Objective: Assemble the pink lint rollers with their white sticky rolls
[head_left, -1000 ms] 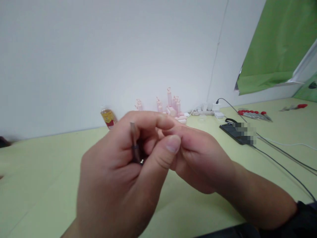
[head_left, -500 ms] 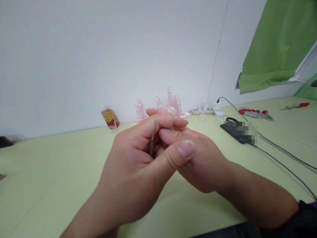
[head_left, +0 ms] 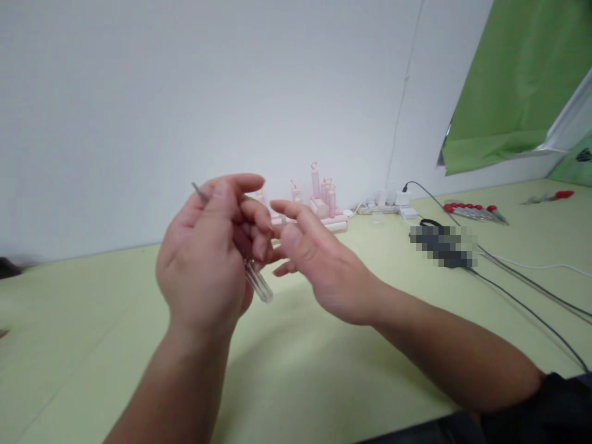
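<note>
My left hand [head_left: 203, 253] is closed around a small screwdriver [head_left: 259, 282] with a clear handle. Its thin metal shaft pokes out above the thumb side, pointing up and left, while the clear handle end sticks out below the fingers, tilted down to the right. The middle of the tool is hidden by the fingers. Just to the right, my right hand [head_left: 330, 268] is open with its fingers apart, slightly blurred, its fingertips close to the left fingers. Whether the two hands touch I cannot tell. Nothing shows in the right hand.
Pink tube-like pieces [head_left: 330, 196] stand against the wall behind the hands. A power strip [head_left: 379, 209] with plugs lies right of them. Several red-ended clear tools [head_left: 476, 211] lie farther right. A dark, partly pixelated device [head_left: 441, 246] and cables lie on the pale green table [head_left: 92, 333].
The clasped hands have come apart. My left hand has moved left and turned, exposing the clear handle, and now covers the bottle. My right hand has opened and shifted slightly left.
</note>
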The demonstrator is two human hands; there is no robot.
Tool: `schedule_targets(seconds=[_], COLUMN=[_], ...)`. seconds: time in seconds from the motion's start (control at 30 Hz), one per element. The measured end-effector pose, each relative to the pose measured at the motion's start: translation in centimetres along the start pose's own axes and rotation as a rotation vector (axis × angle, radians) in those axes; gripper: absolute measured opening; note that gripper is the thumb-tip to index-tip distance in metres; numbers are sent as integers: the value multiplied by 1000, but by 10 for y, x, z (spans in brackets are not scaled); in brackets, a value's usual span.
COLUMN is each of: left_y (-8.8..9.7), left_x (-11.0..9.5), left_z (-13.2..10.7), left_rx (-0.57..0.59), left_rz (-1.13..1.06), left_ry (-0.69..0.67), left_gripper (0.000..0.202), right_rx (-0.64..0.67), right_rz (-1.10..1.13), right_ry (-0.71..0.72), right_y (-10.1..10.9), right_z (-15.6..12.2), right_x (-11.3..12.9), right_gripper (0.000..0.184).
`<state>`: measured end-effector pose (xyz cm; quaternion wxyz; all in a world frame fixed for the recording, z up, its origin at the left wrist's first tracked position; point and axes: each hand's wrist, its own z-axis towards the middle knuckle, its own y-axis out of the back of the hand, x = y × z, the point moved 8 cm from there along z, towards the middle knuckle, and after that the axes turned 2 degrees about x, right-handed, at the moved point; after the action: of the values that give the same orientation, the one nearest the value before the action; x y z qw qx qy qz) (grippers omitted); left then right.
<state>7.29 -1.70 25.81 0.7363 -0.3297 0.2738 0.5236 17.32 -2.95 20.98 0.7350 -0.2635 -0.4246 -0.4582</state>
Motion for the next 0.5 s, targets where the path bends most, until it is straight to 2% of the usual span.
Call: schedule_targets(seconds=[0.07, 0.13, 0.2, 0.3, 0.37, 0.4, 0.43, 0.5], left_y=[13, 21, 25, 28, 32, 34, 37, 37], left_x=[11, 28, 47, 70, 80, 82, 83, 81], left_z=[11, 18, 22, 25, 27, 28, 28, 29], left_rx=[-136, -226, -271, -270, -254, -251, -248, -225], left_rz=[5, 0, -22, 29, 133, 183, 221, 259], left_ry=[-65, -61, -15, 29, 57, 70, 81, 101], left_gripper=[21, 21, 21, 26, 34, 37, 39, 38], right_rx=[50, 65, 20, -22, -133, -230, -352, -657], right_rz=[-192, -314, -382, -487, -609, -692, -792, -1041], right_ry=[13, 3, 15, 41, 97, 111, 90, -110], right_y=[1, 5, 14, 35, 67, 91, 121, 191], right_z=[6, 12, 17, 28, 38, 41, 43, 34], right_x=[-15, -31, -41, -49, -47, -46, -47, -56], right_gripper=[62, 60, 52, 50, 40, 36, 34, 33])
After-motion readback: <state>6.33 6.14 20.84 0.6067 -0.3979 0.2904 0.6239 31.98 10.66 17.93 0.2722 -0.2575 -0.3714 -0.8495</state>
